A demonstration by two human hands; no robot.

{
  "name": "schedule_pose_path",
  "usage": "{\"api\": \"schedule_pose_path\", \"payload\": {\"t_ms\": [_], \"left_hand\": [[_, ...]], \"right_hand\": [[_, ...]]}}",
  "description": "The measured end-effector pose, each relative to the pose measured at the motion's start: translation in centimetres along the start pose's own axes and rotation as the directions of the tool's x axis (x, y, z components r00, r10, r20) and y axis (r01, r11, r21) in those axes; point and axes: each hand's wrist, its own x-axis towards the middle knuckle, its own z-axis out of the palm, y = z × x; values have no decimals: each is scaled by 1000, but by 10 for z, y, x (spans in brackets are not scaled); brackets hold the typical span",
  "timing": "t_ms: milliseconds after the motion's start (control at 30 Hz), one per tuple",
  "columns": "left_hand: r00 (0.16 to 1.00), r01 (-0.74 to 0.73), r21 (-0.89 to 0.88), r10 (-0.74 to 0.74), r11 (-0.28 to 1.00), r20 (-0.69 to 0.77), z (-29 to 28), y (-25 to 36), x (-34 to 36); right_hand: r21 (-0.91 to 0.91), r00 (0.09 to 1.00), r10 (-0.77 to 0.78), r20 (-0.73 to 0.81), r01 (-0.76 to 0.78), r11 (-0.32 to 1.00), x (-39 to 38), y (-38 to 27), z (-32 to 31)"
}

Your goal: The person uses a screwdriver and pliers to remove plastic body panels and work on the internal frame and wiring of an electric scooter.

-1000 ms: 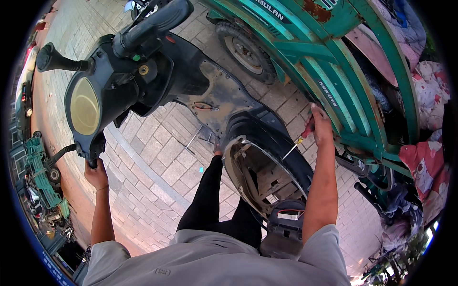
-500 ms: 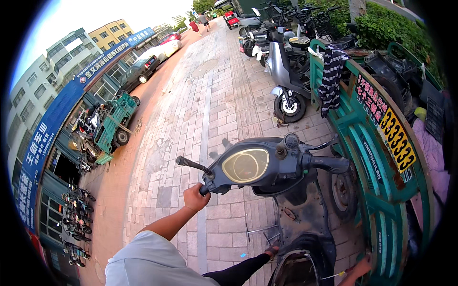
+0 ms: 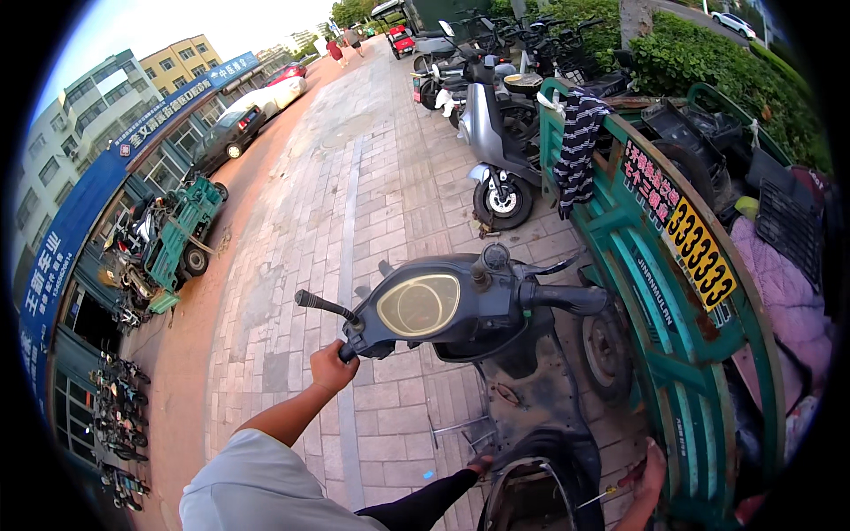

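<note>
A dark, dusty motor scooter (image 3: pixel 509 336) stands in front of me, with an oval dial (image 3: pixel 418 305) between its handlebars. My left hand (image 3: pixel 333 365) is closed round the left handlebar grip (image 3: pixel 348 351). At the lower right my right hand (image 3: pixel 653 478) holds a screwdriver (image 3: pixel 609 491), its thin shaft pointing left toward the scooter's seat area. Part of the handle is hidden in the fingers. Under the shaft's side lies the open seat compartment (image 3: pixel 531 496), its cover off. The right hand is close to the green cargo tricycle's side panel (image 3: pixel 655 354).
The green cargo bed carries a striped cloth (image 3: pixel 582 146), a pink quilt (image 3: pixel 775 274) and black plastic parts. A silver scooter (image 3: pixel 496 133) is parked ahead. Across the brick pavement (image 3: pixel 292 221) stand another green tricycle (image 3: pixel 190 234), parked bikes and shopfronts. Two people walk far off.
The view has turned slightly right, so the scene sits further left. My right hand with the screwdriver has come up further into view beside the seat compartment. My left hand stays on the grip.
</note>
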Motion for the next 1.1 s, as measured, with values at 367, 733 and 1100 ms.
{"api": "schedule_pose_path", "payload": {"t_ms": [367, 733, 1100], "left_hand": [[1000, -4, -40, 4, 999, -13, 11, 12, 3], [1000, 8, -51, -8, 999, 2, 5, 14, 5], [1000, 17, -24, -17, 1000, -2, -3, 9, 2]], "right_hand": [[-548, 762, -565, -316, 340, 764, 45, 62, -35], [-620, 751, -529, -395, 207, 757, 66, 81, -38], [-507, 745, -446, -495, 170, 845, 1, 28, 9]]}}
